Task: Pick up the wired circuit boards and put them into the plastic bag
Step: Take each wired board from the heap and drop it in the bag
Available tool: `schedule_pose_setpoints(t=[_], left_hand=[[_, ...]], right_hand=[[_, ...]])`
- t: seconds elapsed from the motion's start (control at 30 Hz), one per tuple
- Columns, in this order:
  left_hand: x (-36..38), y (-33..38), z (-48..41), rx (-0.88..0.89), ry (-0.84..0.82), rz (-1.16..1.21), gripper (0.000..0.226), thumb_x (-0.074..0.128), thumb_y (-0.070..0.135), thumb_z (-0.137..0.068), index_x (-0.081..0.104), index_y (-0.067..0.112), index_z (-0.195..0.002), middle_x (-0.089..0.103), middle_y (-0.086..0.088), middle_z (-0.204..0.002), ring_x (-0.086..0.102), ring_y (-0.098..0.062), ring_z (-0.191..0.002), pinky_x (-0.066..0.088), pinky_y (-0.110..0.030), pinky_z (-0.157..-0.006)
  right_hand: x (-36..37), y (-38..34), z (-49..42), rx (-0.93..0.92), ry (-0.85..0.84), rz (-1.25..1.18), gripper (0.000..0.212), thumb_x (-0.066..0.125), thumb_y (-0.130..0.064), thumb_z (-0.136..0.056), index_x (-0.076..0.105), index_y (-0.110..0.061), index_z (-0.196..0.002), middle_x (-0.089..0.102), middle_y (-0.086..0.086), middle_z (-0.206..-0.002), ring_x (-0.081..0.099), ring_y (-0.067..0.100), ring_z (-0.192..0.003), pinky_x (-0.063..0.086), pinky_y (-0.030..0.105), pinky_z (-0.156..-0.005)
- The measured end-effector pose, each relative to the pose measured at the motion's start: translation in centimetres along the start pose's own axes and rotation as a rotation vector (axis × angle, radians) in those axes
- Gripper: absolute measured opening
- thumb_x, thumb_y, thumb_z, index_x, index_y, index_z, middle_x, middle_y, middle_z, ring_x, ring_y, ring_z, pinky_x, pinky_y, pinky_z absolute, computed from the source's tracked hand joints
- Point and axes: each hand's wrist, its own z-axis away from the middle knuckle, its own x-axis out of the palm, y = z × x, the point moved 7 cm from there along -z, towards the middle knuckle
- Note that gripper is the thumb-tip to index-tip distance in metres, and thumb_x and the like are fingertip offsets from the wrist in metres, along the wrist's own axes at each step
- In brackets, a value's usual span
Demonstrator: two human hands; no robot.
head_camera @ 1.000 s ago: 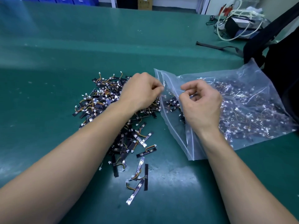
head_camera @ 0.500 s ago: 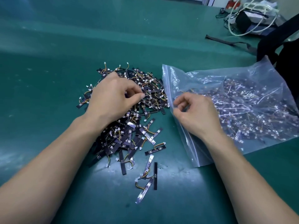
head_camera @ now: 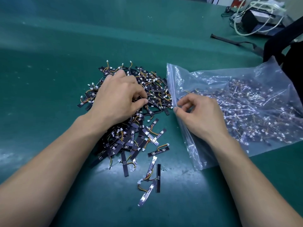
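Wired circuit boards (head_camera: pixel 154 89): a loose heap of small black strips with orange and yellow leads and white connectors, laid on the tabletop (head_camera: pixel 49 66) under and around the left hand (head_camera: pixel 119 97). A few strays (head_camera: pixel 158 150) are scattered nearer the person, between the two forearms.

Left hand: set palm down on the heap, fingers curled into it, thumb and fingertips closed on boards at the side facing the right hand.

Plastic bag (head_camera: pixel 246 82): clear, zip-edged, laid flat on the tabletop under and beyond the right hand (head_camera: pixel 201 117), its mouth edge turned toward the heap and just beside it. Many more boards (head_camera: pixel 255 115) are seen through the film.

Right hand: the bag's mouth edge is pinched between thumb and forefinger; the remaining fingers are loosely curled.

Tabletop: green matting, scuffed and glossy in places.

Beyond the right hand: a black strap (head_camera: pixel 229 40) lying flat, a coil of white cable (head_camera: pixel 262 15) over a dark box, and a black fabric item (head_camera: pixel 291 53) at the bag's far corner, its kind not determinable.
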Motion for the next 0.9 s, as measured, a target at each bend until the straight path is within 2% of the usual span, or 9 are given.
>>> schedule_pose_setpoints(t=[0.1, 0.23, 0.33, 0.53, 0.67, 0.77, 0.83, 0.9], left_hand=[[-0.6, 0.0, 0.1, 0.01, 0.024, 0.007, 0.013, 0.074, 0.042, -0.088, 0.079, 0.03, -0.092, 0.057, 0.011, -0.081, 0.039, -0.016, -0.089, 0.031, -0.035, -0.08], [-1.4, -0.1, 0.3, 0.008, 0.046, 0.019, 0.01, 0.076, 0.038, -0.087, 0.079, 0.03, -0.09, 0.056, 0.01, -0.077, 0.044, -0.019, -0.089, 0.037, -0.038, -0.081], [-1.7, 0.1, 0.3, 0.024, 0.062, 0.035, 0.008, 0.076, 0.037, -0.087, 0.079, 0.029, -0.088, 0.054, 0.011, -0.075, 0.042, -0.018, -0.086, 0.034, -0.035, -0.078], [-2.1, 0.5, 0.4, 0.073, 0.101, 0.103, 0.022, 0.066, 0.044, -0.086, 0.078, 0.026, -0.088, 0.055, 0.011, -0.075, 0.041, -0.017, -0.083, 0.043, -0.042, -0.081], [-2.4, 1.0, 0.5, 0.124, 0.142, 0.169, 0.017, 0.07, 0.039, -0.088, 0.078, 0.024, -0.089, 0.057, 0.009, -0.076, 0.039, -0.016, -0.081, 0.038, -0.035, -0.077], [-2.3, 1.7, 0.6, 0.162, 0.142, 0.25, 0.014, 0.074, 0.034, -0.088, 0.079, 0.021, -0.092, 0.061, 0.005, -0.076, 0.042, -0.018, -0.079, 0.035, -0.032, -0.076], [-2.1, 2.3, 0.6, 0.194, 0.129, 0.275, 0.014, 0.075, 0.032, -0.087, 0.079, 0.02, -0.094, 0.063, 0.003, -0.077, 0.046, -0.021, -0.077, 0.037, -0.032, -0.074], [-1.8, 2.8, 0.7, 0.223, 0.117, 0.278, 0.014, 0.075, 0.031, -0.088, 0.078, 0.019, -0.095, 0.063, 0.001, -0.077, 0.048, -0.023, -0.077, 0.039, -0.034, -0.072]], right_hand=[[0.0, 0.0, 0.0, 0.01, -0.003, -0.011, 0.011, 0.074, -0.04, -0.083, 0.068, -0.031, -0.081, 0.063, -0.034, -0.078, 0.059, -0.004, -0.065, 0.053, 0.029, -0.067], [0.0, 0.1, 0.0, 0.024, -0.002, -0.023, 0.011, 0.074, -0.04, -0.083, 0.069, -0.03, -0.082, 0.064, -0.033, -0.078, 0.058, -0.003, -0.064, 0.054, 0.031, -0.069], [0.0, 0.1, 0.0, 0.028, -0.001, -0.025, 0.011, 0.074, -0.04, -0.083, 0.069, -0.03, -0.082, 0.064, -0.032, -0.077, 0.058, -0.003, -0.064, 0.054, 0.031, -0.07], [0.0, 0.2, 0.1, 0.043, 0.005, -0.036, 0.01, 0.073, -0.04, -0.083, 0.069, -0.031, -0.08, 0.064, -0.033, -0.076, 0.058, -0.002, -0.064, 0.055, 0.032, -0.07], [-0.5, -0.2, 0.1, 0.019, 0.053, -0.057, 0.01, 0.073, -0.039, -0.083, 0.07, -0.03, -0.082, 0.065, -0.03, -0.076, 0.058, -0.001, -0.064, 0.052, 0.03, -0.066], [-0.5, -1.3, 0.3, -0.079, 0.038, -0.204, 0.009, 0.075, -0.036, -0.084, 0.072, -0.03, -0.091, 0.069, -0.021, -0.077, 0.053, 0.002, -0.055, 0.043, 0.023, -0.06], [0.1, -2.1, 0.7, -0.135, -0.053, -0.343, 0.019, 0.076, -0.033, -0.084, 0.072, -0.033, -0.103, 0.072, -0.019, -0.087, 0.046, 0.004, -0.05, 0.039, 0.016, -0.057], [0.9, -2.5, 0.9, -0.143, -0.127, -0.401, 0.023, 0.077, -0.032, -0.084, 0.073, -0.033, -0.107, 0.072, -0.018, -0.09, 0.043, 0.004, -0.049, 0.037, 0.015, -0.054]])
